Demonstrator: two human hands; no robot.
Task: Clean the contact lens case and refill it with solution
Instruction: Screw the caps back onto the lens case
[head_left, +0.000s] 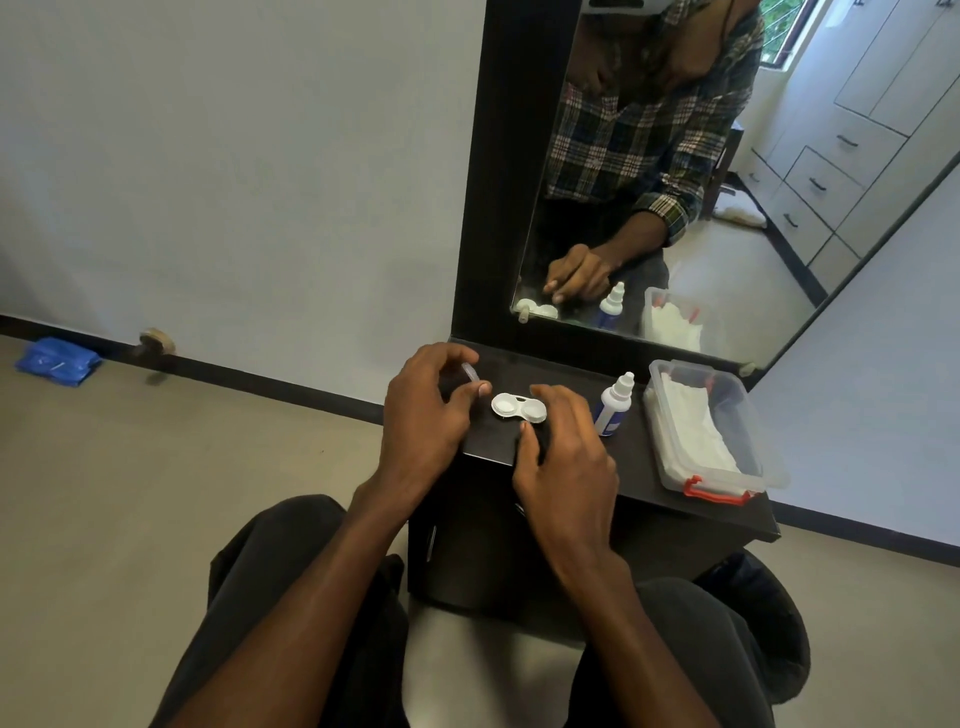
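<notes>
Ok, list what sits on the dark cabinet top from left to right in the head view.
Left hand holding a cap → lens case → right hand → solution bottle → plastic box of white cloths.

Lens case (518, 407) on cabinet (644, 467), left of bottle (614, 404) and box (711, 431).

A dark cabinet top (639, 457) carries the lens case (518, 407), solution bottle (614, 405) and clear tissue box (670, 452)
</notes>
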